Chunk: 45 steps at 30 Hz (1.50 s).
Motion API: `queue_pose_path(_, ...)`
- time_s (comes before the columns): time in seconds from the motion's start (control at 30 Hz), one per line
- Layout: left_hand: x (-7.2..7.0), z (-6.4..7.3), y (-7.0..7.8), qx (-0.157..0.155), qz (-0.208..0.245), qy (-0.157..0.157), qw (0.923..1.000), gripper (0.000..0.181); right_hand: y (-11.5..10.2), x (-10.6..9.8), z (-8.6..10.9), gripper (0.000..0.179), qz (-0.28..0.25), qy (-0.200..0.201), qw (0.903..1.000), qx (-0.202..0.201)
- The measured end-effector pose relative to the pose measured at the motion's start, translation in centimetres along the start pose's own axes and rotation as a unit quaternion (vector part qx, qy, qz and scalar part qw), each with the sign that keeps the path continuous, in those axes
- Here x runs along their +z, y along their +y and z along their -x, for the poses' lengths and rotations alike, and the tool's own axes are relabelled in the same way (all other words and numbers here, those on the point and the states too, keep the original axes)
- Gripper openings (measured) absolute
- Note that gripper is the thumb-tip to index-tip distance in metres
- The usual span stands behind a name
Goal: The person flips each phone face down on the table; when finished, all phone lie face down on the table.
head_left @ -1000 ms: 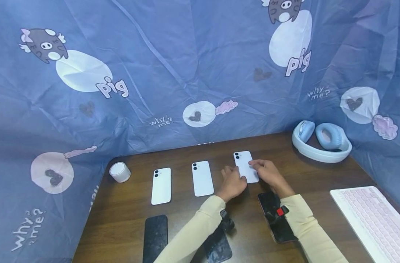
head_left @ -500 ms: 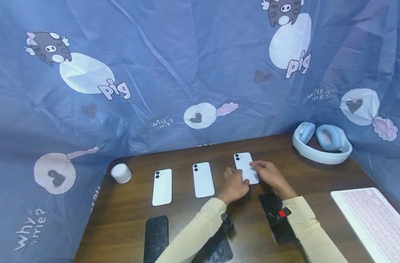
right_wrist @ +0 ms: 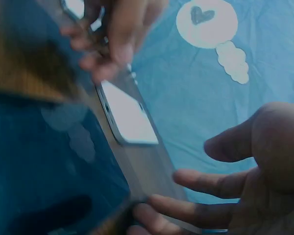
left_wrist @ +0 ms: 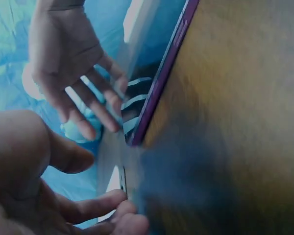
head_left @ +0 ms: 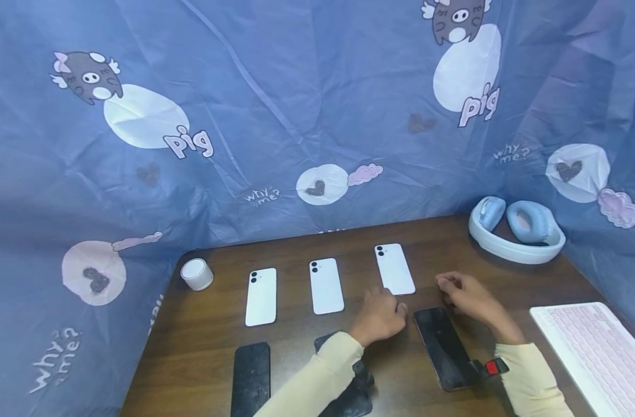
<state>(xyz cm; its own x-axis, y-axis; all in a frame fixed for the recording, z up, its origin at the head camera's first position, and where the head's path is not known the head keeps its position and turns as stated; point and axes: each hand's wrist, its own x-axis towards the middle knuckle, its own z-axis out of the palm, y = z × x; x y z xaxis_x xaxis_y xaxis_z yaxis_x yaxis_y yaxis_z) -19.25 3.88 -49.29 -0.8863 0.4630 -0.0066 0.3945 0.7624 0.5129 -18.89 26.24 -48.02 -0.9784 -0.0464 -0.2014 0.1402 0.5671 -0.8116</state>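
Note:
Three white phones lie camera side up in a back row: a left one [head_left: 261,297], a middle one [head_left: 327,286] and a right one [head_left: 395,269]. My left hand [head_left: 381,315] is just in front of the right white phone's near end, fingers loosely bent and thumb apart, holding nothing. To the right of that phone, my right hand [head_left: 469,295] hovers beyond a dark phone [head_left: 442,347] lying screen up. In the right wrist view the right hand's thumb and fingers [right_wrist: 210,183] are spread around nothing. The left wrist view shows the dark phone's purple edge [left_wrist: 166,73].
Two more dark phones stand out in front: one at the left [head_left: 251,379], another [head_left: 349,399] partly under the left sleeve. A white cylinder [head_left: 197,274] sits at the back left, blue headphones [head_left: 515,237] at the back right, a pink-and-white keyboard [head_left: 594,347] at the right. A printed blue curtain [head_left: 255,127] hangs behind.
Both hands have come off the right white phone. My right hand has moved right and toward me; the left has drawn back slightly toward me. The white phone stays in place.

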Motion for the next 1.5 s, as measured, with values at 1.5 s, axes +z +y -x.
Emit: queue_pose_path(1.5,0.7,2.9,2.9,0.022,0.056,-0.077,0.9952,0.047,1.4,-0.6,5.9,0.06,-0.208,-0.064,0.9751,0.042)
